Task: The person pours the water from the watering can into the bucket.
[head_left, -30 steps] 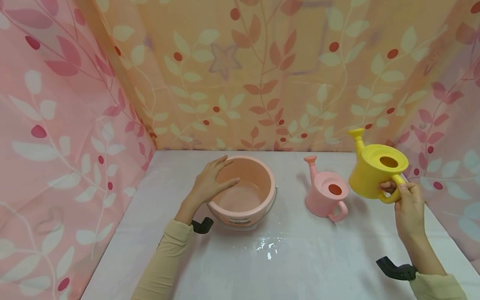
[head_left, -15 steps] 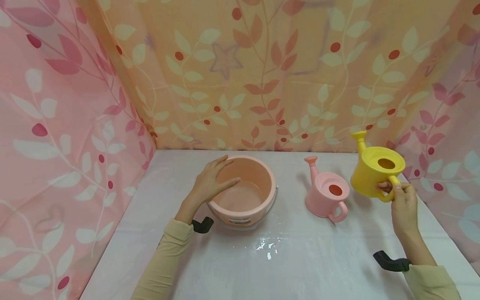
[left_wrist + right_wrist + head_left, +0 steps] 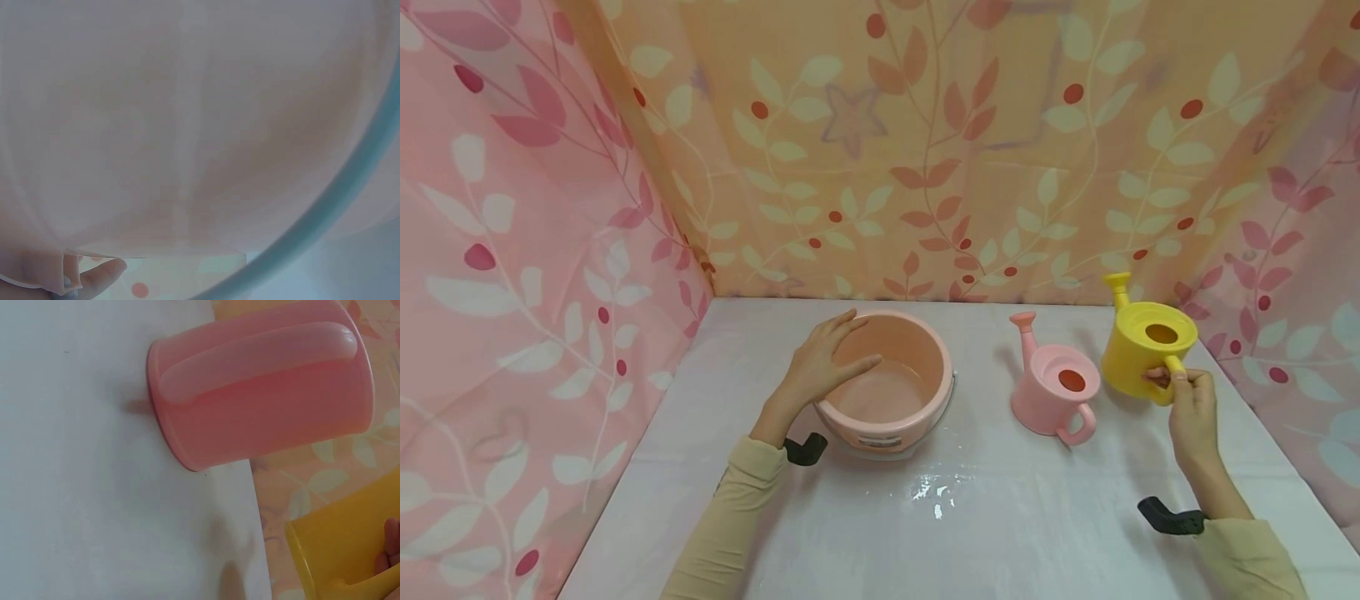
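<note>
A pink bucket (image 3: 880, 429) stands upright on the table, its wall filling most of the left wrist view. My left hand (image 3: 822, 358) rests on its left rim, fingers fairly straight, thumb stretched over the opening. A fingertip (image 3: 106, 275) shows below the bucket in the left wrist view. My right hand (image 3: 1193, 417) grips the handle of a yellow watering can (image 3: 1138, 358), held upright. In the right wrist view the yellow can's base appears slightly above the table. Between bucket and yellow can stands a pink watering can (image 3: 1048, 392), spout pointing back.
The white table (image 3: 1000, 525) has wet, shiny spots in front of the bucket. A flowered curtain (image 3: 925, 150) hangs behind the table's back edge, with more patterned cloth at both sides. The two watering cans stand close side by side.
My right hand has brought the yellow watering can lower and a little to the left, closer to the table and the pink can. The left hand and bucket have stayed still.
</note>
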`<state>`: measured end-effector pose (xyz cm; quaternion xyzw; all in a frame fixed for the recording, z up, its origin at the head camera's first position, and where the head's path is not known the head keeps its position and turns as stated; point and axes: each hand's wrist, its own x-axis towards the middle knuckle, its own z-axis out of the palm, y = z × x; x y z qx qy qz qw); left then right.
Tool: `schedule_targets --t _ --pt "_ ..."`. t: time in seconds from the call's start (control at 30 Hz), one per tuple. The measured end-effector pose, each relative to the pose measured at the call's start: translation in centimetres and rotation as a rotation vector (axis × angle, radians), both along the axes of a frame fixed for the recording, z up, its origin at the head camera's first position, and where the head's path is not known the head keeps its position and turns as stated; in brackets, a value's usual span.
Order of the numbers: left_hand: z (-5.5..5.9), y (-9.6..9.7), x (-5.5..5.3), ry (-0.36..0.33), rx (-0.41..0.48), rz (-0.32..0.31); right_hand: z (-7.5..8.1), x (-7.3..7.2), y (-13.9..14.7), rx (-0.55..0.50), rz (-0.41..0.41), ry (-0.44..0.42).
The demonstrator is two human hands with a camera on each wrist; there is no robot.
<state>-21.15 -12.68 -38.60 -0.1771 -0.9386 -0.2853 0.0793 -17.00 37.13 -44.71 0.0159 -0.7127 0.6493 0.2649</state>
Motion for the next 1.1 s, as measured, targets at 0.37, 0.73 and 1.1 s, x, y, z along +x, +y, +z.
schedule_targets --t 0.37,0.73,1.1 --pt "0.1 0.0 0.0 -0.019 0.003 0.001 -6.9 -3.9 5.1 0.056 -0.007 0.020" --pt "-0.1 0.1 -0.1 -0.028 -0.013 0.013 -4.5 -2.5 2.4 0.009 -0.042 -0.044" --pt "-0.1 0.0 -0.2 -0.009 -0.023 0.006 -3.2 -1.8 1.0 -0.113 -0.085 -0.096"
